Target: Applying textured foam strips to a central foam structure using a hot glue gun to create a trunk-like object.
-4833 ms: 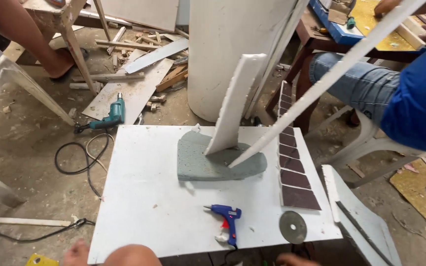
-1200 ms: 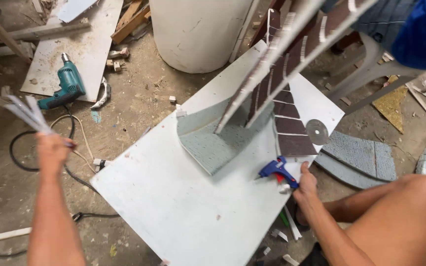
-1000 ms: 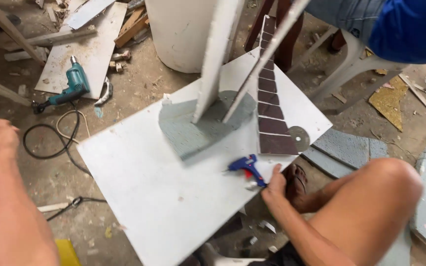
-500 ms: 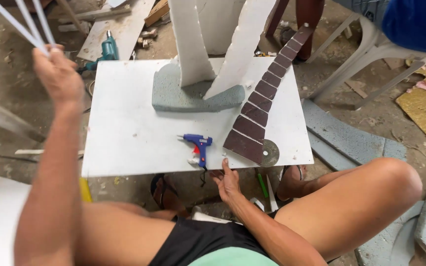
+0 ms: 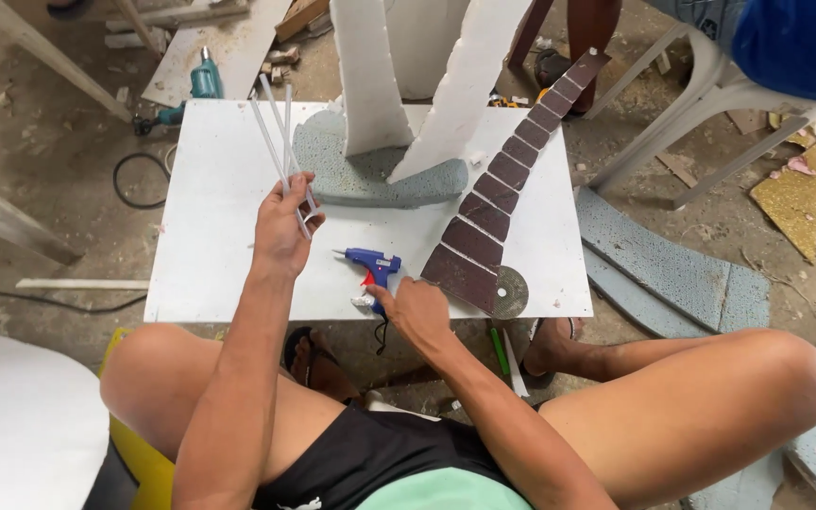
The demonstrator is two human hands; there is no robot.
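The left hand [image 5: 283, 227] is raised over the white square counter [image 5: 229, 189], forearm rising from the near left knee, fingers closed round a small bundle of thin translucent glue sticks [image 5: 280, 142] that fan up and away toward the far side. The right hand [image 5: 415, 312] reaches in from the near right with the wrist low at the counter's near edge, its fingers curled and resting on the handle end of the blue glue gun with a red trigger [image 5: 374, 269], which lies on its side on the counter, nozzle pointing left; whether the hand grips it fully cannot be told. Just right of that hand lies a tapering strip of dark reddish-brown tile pieces [image 5: 502, 198], widest near the hand and narrowing as it runs to the far right, with a round grey cutting disc [image 5: 510, 291] at its wide end. Farther off on the counter sits a grey-green foam base [image 5: 370, 175] carrying two upright white foam slabs [image 5: 455, 85]. On the dusty floor at the far left lies a teal power drill [image 5: 202, 80], and to the right are flat grey-blue foam pieces [image 5: 663, 274] beside the legs of a white plastic chair [image 5: 710, 104].
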